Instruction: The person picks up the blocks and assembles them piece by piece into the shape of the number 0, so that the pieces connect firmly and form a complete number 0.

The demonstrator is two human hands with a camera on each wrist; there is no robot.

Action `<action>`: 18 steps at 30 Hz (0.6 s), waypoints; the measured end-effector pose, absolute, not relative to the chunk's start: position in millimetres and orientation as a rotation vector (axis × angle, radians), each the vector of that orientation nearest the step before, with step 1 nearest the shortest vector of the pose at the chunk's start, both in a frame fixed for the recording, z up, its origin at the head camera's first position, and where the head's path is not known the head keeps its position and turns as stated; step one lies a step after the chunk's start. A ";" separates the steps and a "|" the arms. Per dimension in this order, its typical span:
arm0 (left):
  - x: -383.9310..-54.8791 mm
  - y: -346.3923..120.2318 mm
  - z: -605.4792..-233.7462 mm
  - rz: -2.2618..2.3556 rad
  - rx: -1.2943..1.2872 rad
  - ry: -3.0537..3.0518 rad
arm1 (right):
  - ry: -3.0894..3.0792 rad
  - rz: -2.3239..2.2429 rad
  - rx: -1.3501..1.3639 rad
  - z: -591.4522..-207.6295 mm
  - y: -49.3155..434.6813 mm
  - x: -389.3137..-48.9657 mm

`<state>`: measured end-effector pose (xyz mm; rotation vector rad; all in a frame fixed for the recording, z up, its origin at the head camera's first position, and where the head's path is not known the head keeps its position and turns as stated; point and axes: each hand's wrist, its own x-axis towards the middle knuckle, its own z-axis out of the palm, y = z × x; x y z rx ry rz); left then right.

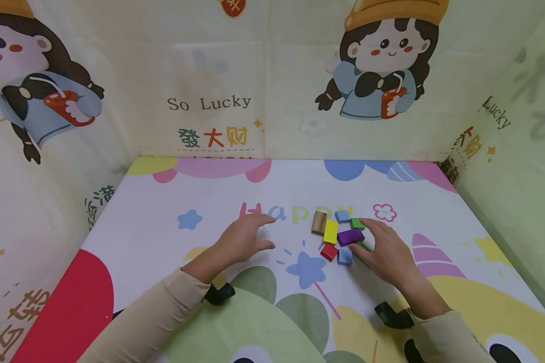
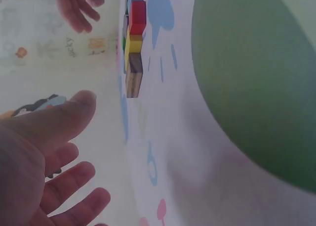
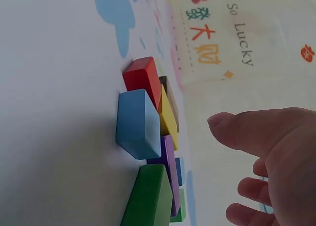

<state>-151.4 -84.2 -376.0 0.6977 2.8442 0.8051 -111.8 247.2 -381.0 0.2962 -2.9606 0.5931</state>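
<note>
Several coloured wooden blocks lie in a close cluster on the tabletop. Among them are a brown wood-grain block (image 1: 319,223), a yellow block (image 1: 330,232), a purple block (image 1: 350,237), a red block (image 3: 143,80) and a blue block (image 3: 138,123). A second blue block (image 1: 342,217) lies at the far side, with one green block (image 1: 357,224) by it; another green block (image 3: 150,196) is partly behind the right thumb in the head view. My right hand (image 1: 388,254) hovers at the cluster's right, fingers and thumb apart, gripping nothing. Left of the blocks, my left hand (image 1: 238,239) is held out, its fingers loosely extended and holding nothing.
A printed cloth with cartoon figures and a blue star (image 1: 307,269) covers the table. Light patterned curtains (image 1: 281,101) stand at the back and both sides. A dark wrist strap (image 1: 394,316) sits on the right wrist, and another (image 1: 219,294) on the left.
</note>
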 end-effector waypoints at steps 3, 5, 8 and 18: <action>-154.1 -83.8 -377.4 0.857 0.706 2.817 | -2.966 0.591 0.281 -383.3 249.8 -110.5; -156.1 -82.9 -378.1 0.889 0.700 2.795 | -2.980 0.591 0.264 -384.5 251.6 -109.9; -159.3 -80.3 -379.7 0.949 0.689 2.740 | -3.008 0.596 0.234 -386.3 253.5 -109.4; -163.9 -67.6 -386.0 1.002 0.752 2.663 | -3.023 0.635 0.231 -396.0 260.3 -108.0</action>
